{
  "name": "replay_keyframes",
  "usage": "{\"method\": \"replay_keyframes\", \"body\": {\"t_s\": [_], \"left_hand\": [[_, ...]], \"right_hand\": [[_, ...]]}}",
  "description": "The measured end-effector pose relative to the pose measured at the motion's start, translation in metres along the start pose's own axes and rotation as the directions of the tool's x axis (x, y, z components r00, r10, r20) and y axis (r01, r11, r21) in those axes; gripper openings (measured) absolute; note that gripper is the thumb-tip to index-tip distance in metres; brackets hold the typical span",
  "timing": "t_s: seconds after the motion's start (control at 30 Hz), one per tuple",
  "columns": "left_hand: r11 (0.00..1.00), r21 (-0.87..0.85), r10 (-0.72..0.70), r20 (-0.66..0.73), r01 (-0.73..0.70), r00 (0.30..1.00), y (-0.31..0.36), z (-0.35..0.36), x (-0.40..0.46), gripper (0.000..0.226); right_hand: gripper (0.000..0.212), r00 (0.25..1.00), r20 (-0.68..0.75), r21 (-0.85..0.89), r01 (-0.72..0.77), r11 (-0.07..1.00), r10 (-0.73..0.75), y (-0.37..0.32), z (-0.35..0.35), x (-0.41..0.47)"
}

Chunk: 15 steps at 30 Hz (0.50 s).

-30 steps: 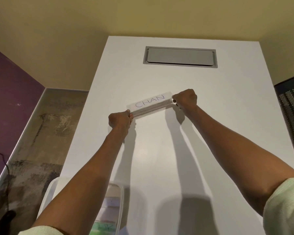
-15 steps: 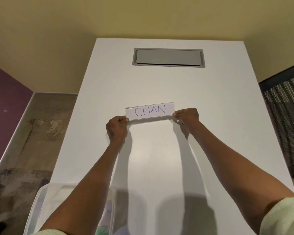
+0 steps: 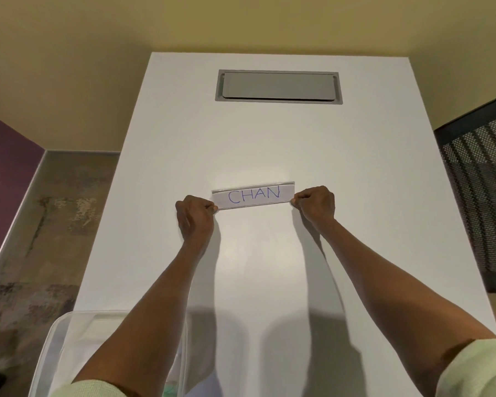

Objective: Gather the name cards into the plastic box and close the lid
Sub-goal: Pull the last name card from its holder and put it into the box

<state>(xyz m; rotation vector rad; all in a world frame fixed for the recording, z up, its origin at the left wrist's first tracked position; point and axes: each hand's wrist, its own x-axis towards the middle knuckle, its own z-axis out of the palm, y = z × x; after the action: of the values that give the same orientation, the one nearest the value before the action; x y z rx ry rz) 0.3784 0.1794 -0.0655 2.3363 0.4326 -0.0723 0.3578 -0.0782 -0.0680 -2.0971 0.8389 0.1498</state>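
A clear acrylic name card (image 3: 253,196) with "CHAN" in blue ink stands mid-table, its face toward me. My left hand (image 3: 194,216) pinches its left end and my right hand (image 3: 315,202) pinches its right end, both with fingers closed on the card. The translucent plastic box (image 3: 58,339) sits at the near left corner of the white table (image 3: 355,224), partly hidden under my left forearm; its contents are mostly out of sight.
A grey cable hatch (image 3: 279,86) is set into the far end of the table. A black mesh chair back (image 3: 481,196) stands at the right edge. Bare concrete floor (image 3: 46,224) and a purple wall lie to the left.
The card has been turned from tilted to level, face toward me, and drawn a little nearer. Both hands have kept hold of its ends.
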Motion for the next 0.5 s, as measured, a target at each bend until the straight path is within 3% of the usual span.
{"method": "replay_keyframes", "body": {"t_s": [0.2,0.37,0.5], "left_hand": [[0.998,0.006,-0.057,-0.015,0.057,0.998,-0.002,0.010,0.001,0.010],[0.981,-0.122,-0.157,-0.021,0.153,0.987,0.007,0.009,-0.003,0.011],[0.985,-0.131,-0.120,-0.029,0.115,0.992,0.008,0.007,-0.010,0.003]], "right_hand": [[0.037,0.998,-0.039,-0.045,0.041,0.998,-0.043,-0.001,0.002,-0.006],[0.022,0.980,-0.016,-0.112,0.193,0.975,-0.196,0.003,0.006,-0.012],[0.020,0.972,-0.006,-0.121,0.231,0.965,-0.233,0.007,0.006,-0.011]]}}
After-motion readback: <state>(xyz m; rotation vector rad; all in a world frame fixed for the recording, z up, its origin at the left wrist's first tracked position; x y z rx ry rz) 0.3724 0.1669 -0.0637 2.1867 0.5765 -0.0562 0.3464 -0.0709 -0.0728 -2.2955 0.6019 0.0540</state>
